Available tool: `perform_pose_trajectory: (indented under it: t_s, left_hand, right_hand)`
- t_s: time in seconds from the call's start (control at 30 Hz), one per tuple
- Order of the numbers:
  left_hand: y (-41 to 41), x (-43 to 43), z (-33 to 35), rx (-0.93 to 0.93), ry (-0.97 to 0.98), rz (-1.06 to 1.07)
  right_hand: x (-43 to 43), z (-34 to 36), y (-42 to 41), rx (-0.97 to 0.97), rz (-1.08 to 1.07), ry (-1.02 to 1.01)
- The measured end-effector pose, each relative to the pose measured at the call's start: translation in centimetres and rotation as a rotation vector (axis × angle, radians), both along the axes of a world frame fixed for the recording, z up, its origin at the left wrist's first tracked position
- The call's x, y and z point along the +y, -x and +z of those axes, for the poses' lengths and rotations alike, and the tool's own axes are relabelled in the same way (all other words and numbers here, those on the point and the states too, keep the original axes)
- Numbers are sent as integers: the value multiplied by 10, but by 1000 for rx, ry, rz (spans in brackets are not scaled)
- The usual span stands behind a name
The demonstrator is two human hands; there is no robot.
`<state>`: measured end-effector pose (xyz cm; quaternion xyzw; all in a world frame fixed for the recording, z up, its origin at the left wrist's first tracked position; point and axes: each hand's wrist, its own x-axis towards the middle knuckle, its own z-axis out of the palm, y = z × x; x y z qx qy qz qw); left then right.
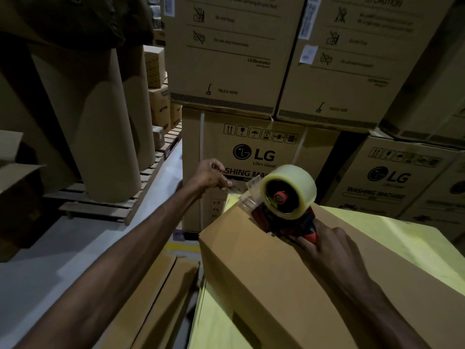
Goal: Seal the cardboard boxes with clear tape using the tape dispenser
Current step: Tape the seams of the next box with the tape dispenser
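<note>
The plain brown cardboard box (271,273) lies on a yellow-topped bench (392,245), its long axis running from the lower right of the view up toward the far left corner. Its faces are smooth and matte, with sharp folded edges.

The tape dispenser (284,217) sits on the box's top face at that far end, its nose pointing away from the person toward the far edge and its handle pointing back along the box. Its frame is red and black plastic, and it carries a thick, glossy roll of clear tape (289,191), yellowish in bulk, on a red hub.

The right hand (324,243) has its grip clamped on the handle, fingers curled round it and knuckles up. The left hand (214,173) reaches past the far edge of the box, its grip pinched together on the free end of tape (236,188), a thin, shiny strip stretched from the dispenser's nose.

Behind stand stacked printed washing machine cartons (251,152). To the left, large rolls of brown paper (105,127) stand upright on a slatted wooden pallet (113,207).
</note>
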<state>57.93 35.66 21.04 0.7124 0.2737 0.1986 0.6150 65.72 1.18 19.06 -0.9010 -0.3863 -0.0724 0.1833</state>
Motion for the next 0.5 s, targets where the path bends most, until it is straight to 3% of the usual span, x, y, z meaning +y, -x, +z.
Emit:
perform_pose_trajectory:
  t_s: [0.5]
  left_hand:
    - [-10,-1,-40,-18,133,82]
  right_hand:
    - [0,-5,0,-46,-9,9]
